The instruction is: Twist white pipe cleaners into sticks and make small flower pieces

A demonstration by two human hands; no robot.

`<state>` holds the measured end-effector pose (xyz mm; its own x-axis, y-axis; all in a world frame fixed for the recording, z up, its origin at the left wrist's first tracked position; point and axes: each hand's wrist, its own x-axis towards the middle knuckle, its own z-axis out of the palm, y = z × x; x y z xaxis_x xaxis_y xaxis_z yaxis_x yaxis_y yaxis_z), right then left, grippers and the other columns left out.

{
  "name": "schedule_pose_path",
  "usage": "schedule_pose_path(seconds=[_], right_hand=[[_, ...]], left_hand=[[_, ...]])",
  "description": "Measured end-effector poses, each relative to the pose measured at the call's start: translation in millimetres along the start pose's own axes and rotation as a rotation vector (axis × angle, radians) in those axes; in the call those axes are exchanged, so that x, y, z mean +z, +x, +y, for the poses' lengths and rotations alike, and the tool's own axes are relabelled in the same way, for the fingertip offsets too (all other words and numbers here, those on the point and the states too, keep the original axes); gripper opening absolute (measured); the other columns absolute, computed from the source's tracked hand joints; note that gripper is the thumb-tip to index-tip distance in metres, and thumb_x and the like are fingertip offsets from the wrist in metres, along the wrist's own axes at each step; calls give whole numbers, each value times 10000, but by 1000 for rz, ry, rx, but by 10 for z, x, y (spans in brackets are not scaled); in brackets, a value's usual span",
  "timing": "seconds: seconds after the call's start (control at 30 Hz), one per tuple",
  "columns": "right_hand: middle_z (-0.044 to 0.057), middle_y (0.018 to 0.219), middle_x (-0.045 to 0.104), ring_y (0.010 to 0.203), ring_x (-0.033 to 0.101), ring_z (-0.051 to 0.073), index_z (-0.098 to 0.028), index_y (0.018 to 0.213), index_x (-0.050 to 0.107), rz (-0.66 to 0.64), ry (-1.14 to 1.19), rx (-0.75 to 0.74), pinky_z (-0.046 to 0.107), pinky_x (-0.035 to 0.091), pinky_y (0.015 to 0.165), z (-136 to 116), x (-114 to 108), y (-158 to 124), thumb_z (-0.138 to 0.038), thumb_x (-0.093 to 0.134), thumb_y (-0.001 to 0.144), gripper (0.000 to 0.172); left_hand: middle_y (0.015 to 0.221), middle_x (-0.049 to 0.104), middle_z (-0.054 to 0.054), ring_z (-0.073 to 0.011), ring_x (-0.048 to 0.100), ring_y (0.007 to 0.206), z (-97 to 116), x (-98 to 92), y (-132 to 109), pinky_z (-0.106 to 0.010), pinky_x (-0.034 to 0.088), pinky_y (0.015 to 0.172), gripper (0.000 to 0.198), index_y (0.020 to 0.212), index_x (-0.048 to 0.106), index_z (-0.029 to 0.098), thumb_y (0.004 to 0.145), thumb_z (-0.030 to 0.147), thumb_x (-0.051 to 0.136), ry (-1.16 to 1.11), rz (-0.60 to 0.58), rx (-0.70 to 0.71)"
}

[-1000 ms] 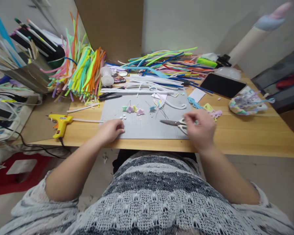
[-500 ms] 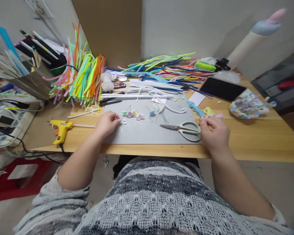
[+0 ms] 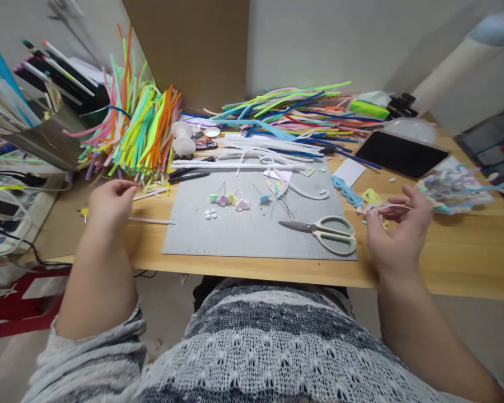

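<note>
Above the glue stick [image 3: 153,221] at the left, my left hand [image 3: 109,207] has its fingers bent together and hides most of the yellow glue gun [image 3: 84,212]; whether it pinches anything is too small to tell. My right hand [image 3: 399,229] is at the right, fingers apart, over small pink and yellow pieces [image 3: 372,196]. Scissors [image 3: 323,230] lie on the grey mat [image 3: 252,238]. Small fuzzy flowers [image 3: 242,205] and several white beads [image 3: 210,214] rest on the mat, with a blue flower [image 3: 264,198] on a thin wire beside them.
Bundled coloured pipe cleaners [image 3: 147,134] stand at the back left; loose ones [image 3: 285,117] and white ones [image 3: 269,146] lie across the back. A phone [image 3: 401,154] and a plastic bag [image 3: 453,190] are at the right. A power strip [image 3: 8,212] and cables sit far left.
My left hand has moved left from beside the beads to over the glue gun. My right hand has shifted right and its fingers have spread. The camera view has shifted slightly.
</note>
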<state>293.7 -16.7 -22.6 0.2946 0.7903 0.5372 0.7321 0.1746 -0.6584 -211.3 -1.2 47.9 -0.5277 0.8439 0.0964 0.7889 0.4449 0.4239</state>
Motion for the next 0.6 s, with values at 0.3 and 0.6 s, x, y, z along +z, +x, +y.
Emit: schedule_pose_path(seconds=[0.3, 0.6], right_hand=[[86, 979, 505, 770, 538, 187, -192, 1050, 532, 135, -33, -64, 369, 485, 713, 1, 41, -15, -234, 592, 688, 368], [69, 987, 511, 835, 553, 194, -208, 1097, 475, 76, 90, 82, 385, 471, 780, 15, 78, -80, -242, 599, 677, 439]], left_hand=[[888, 624, -12, -131, 500, 755, -79, 118, 260, -206, 361, 686, 298, 990, 644, 148, 771, 318, 536, 224, -99, 147], [867, 573, 6, -124, 461, 743, -37, 220, 316, -188, 313, 611, 360, 1052, 612, 182, 766, 396, 568, 310, -223, 252]])
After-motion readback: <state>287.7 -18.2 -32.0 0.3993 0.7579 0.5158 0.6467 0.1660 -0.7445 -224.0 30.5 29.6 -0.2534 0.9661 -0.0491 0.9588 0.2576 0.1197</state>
